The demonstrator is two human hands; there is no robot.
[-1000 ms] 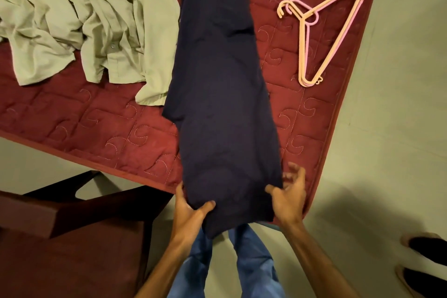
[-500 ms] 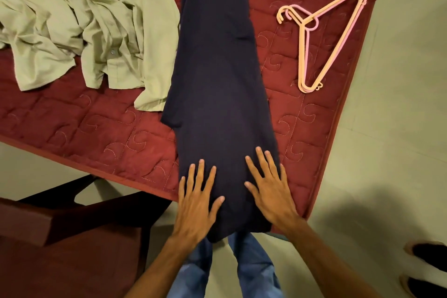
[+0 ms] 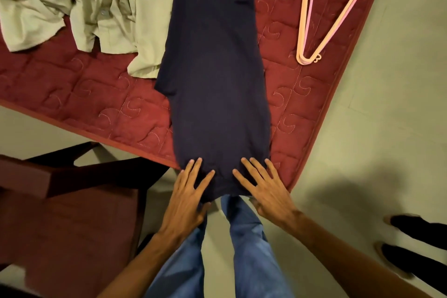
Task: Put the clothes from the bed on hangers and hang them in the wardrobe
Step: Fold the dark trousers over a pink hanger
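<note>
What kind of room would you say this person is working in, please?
Most likely a bedroom: a red quilted bed with a dark garment and pale shirts laid out, plastic hangers alongside, and a wooden chair.

Both arms reach forward — the left hand and right hand lie flat, palms down, fingers spread and pointing away, side by side but apart.
</note>
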